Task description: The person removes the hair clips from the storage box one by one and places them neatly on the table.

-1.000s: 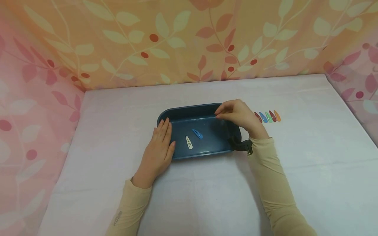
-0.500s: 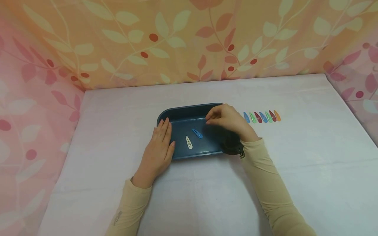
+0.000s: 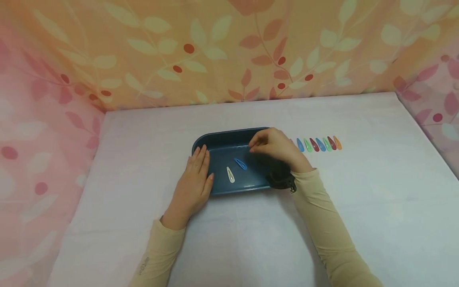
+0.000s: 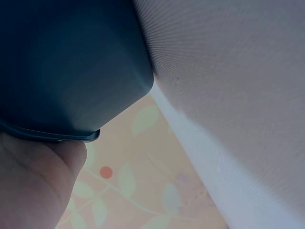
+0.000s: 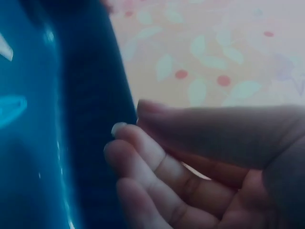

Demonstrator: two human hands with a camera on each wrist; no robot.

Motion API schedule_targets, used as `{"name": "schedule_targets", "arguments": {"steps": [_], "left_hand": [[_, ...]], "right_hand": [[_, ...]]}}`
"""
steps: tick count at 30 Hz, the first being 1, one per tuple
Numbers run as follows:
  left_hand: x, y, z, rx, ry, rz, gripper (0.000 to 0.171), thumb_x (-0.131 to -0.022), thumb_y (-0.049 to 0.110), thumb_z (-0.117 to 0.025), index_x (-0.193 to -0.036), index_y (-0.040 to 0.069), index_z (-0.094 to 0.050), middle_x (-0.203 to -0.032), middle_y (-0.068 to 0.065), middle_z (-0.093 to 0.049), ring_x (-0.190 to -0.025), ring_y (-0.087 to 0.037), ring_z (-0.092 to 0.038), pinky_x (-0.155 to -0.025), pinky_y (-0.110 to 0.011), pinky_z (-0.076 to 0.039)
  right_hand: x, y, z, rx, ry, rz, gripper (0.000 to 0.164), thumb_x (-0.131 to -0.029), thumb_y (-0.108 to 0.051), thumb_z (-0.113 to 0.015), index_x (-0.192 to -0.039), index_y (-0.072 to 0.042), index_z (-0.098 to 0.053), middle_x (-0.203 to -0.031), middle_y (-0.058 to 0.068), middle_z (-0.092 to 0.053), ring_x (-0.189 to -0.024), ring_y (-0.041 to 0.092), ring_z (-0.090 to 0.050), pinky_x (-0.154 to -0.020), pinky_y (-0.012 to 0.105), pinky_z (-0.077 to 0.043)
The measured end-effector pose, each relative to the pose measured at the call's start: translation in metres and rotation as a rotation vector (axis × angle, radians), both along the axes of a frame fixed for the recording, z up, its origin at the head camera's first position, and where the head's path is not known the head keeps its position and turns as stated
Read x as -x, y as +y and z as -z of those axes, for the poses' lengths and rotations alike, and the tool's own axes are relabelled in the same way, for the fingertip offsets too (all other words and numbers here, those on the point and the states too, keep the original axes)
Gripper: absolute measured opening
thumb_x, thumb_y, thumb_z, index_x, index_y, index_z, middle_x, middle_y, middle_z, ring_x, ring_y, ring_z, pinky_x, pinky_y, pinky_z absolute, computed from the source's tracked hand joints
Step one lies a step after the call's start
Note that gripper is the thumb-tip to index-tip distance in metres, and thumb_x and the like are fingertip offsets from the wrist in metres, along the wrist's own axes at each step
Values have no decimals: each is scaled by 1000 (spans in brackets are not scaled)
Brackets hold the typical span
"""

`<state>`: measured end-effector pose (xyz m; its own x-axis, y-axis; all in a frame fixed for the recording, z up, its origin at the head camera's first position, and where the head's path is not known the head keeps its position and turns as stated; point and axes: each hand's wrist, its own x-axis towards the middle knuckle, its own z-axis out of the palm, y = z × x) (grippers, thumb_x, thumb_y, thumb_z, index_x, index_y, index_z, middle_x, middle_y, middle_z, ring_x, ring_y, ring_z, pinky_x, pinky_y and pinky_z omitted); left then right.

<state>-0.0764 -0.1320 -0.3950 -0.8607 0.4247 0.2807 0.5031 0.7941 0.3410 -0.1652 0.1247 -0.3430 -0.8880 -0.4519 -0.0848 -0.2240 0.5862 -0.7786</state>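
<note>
My left hand (image 3: 193,181) rests along the left side of a dark blue tray (image 3: 233,135), its fingers straight over the rim. In the left wrist view, part of that hand (image 4: 38,186) touches the tray's edge. Over the tray's right half hovers my right hand (image 3: 274,147), fingers loosely bent. In the right wrist view its thumb and fingertips come close together, with nothing seen between them. Beneath, on the tray floor, lie a white snap hair clip (image 3: 230,175) and a blue hair clip (image 3: 240,164). The tray's right end is hidden by my right hand and wrist strap.
A row of several coloured hair clips (image 3: 320,144) lies on the white tablecloth (image 3: 376,179) right of the tray. A pink one at its left end is partly hidden by my right hand. Behind the table hangs a leaf-patterned curtain (image 3: 215,52).
My right hand has moved left from the tray's right end to further over it, uncovering more of the clip row, then paused. The left hand and both clips in the tray stay put.
</note>
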Motion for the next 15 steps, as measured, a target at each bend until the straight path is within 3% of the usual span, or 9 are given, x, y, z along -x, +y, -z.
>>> {"name": "schedule_targets", "arguments": {"steps": [6, 15], "left_hand": [[-1, -1, -1, 8, 3, -10, 56, -98, 21, -40, -141, -12, -29, -153, -23, -18, -142, -32, -12, -111, -50, -16], [-1, 0, 1, 8, 6, -4, 57, -97, 22, -40, -142, -12, -29, -153, -23, -18, -142, -32, -12, -111, -49, -17]], "right_hand": [[5, -4, -2, -1, -10, -26, 12, -82, -3, -69, -91, 5, -69, -82, 9, -70, -74, 20, -64, -74, 34, -51], [13, -19, 2, -99, -19, -99, 10, -80, -4, -72, -88, 3, -71, -79, 7, -70, -71, 16, -63, -70, 31, -51]]}}
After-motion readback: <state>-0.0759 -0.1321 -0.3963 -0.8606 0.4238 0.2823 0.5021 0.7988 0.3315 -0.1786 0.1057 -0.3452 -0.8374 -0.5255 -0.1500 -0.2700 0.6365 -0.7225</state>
